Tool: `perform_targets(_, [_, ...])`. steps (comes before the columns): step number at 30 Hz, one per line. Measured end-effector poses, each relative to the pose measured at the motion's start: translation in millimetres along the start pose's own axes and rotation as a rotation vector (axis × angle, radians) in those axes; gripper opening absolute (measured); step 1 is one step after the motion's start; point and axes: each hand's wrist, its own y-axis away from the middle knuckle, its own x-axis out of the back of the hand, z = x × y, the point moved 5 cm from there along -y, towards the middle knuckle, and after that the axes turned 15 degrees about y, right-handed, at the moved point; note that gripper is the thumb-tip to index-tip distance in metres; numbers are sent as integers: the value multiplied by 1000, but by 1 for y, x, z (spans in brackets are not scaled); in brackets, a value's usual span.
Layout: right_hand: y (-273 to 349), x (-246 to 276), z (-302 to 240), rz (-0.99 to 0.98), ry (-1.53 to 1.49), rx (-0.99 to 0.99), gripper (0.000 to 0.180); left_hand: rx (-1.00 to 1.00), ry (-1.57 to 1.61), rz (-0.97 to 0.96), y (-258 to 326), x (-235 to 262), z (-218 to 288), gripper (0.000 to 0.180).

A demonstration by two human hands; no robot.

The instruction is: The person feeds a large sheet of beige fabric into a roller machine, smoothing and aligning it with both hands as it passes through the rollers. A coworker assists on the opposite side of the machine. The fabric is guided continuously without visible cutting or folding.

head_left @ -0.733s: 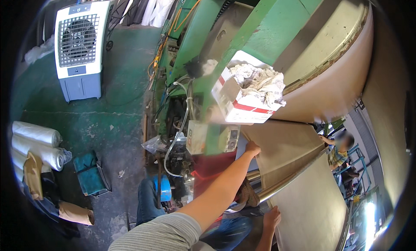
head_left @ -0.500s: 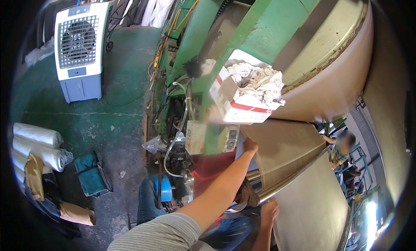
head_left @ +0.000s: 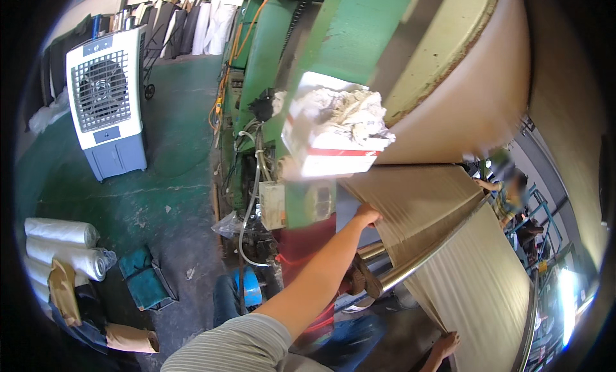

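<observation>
A wide brownish-beige fabric sheet (head_left: 484,279) runs over a shiny metal roller (head_left: 410,269). My left hand (head_left: 367,216), at the end of the arm in a grey striped sleeve, is closed on the edge of the fabric's upper stretch, above the roller. Lower and to the right, my right hand (head_left: 445,344) grips the edge of the fabric's nearer stretch. Faint creases fan out from both grips. The fingers' far sides are hidden. Behind the fabric hangs a large roll or drum surface (head_left: 462,109) of similar colour.
An open white-and-red box (head_left: 343,161) stuffed with crumpled cloth sits against the green machine frame (head_left: 359,44). Hoses and a cream switch box (head_left: 272,205) are beside it. At left stand an air cooler (head_left: 106,102) and wrapped rolls (head_left: 64,256). Another person (head_left: 507,195) stands at the far right.
My right hand has moved right and lower, drawing the fabric's edge with it. My left hand keeps its place on the upper edge. The view has shifted somewhat.
</observation>
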Motion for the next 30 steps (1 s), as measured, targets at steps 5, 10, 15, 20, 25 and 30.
perform_targets(5, [36, -53, -17, -100, -250, 185, 5, -344, -196, 304, -25, 50, 14, 20])
perform_targets(10, [53, -3, -68, -162, -274, 205, 5, -486, -435, 564, -34, 58, 14, 16])
perform_targets(15, [71, -11, -65, -191, -223, 214, 8, 73, 102, 124, 1, -19, -26, 23])
perform_targets(20, [54, 18, -125, -195, -296, 259, 9, -165, 27, 314, -36, 35, -12, 19])
perform_targets(25, [44, 33, -183, -190, -349, 369, 9, -259, -11, 458, -55, 77, -8, 11])
perform_targets(30, [34, 39, -191, -175, -296, 386, 10, 33, 184, 127, -34, 23, -20, 12])
